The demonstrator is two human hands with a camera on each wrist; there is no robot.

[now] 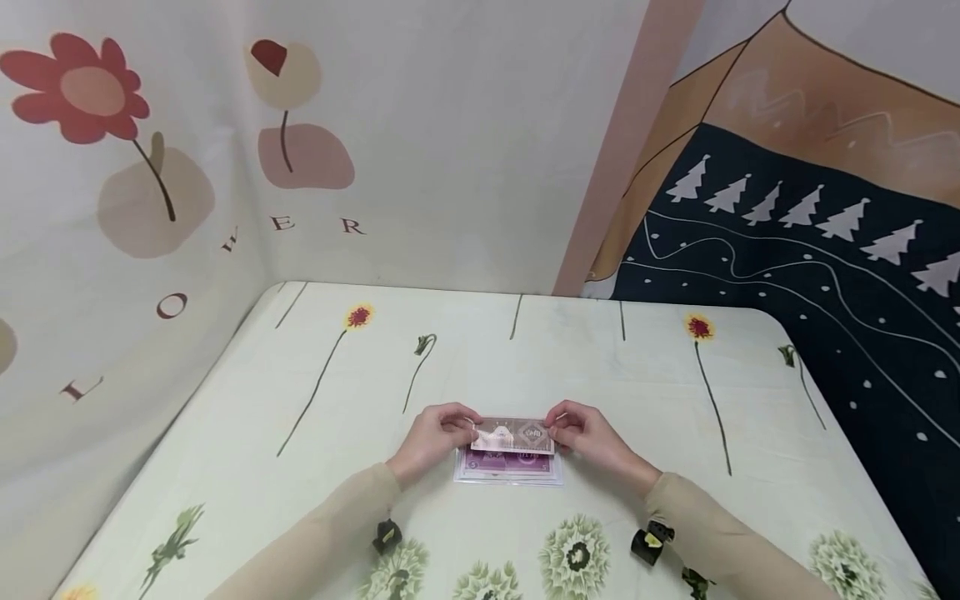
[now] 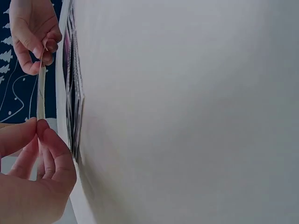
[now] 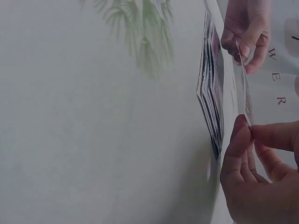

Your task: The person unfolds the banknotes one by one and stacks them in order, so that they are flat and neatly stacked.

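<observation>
Both hands hold a brownish-grey banknote (image 1: 513,435) stretched flat between them. My left hand (image 1: 431,437) pinches its left end between thumb and fingers, and my right hand (image 1: 592,433) pinches the right end the same way. Behind and below it lies a small stack (image 1: 510,477) on the table, with a purple banknote (image 1: 506,463) on top in what looks like a clear sleeve. Seen edge-on in the left wrist view, the held banknote (image 2: 41,98) is raised above the layered stack (image 2: 74,93). From the right wrist, several thin layers show in the stack (image 3: 210,88).
A pale cloth printed with flowers covers the table (image 1: 600,375). A white curtain (image 1: 450,150) with flower prints and letters hangs along the back and left. On the right is a dark fabric (image 1: 750,242) with white trees. Small black devices (image 1: 651,542) sit by the wrists.
</observation>
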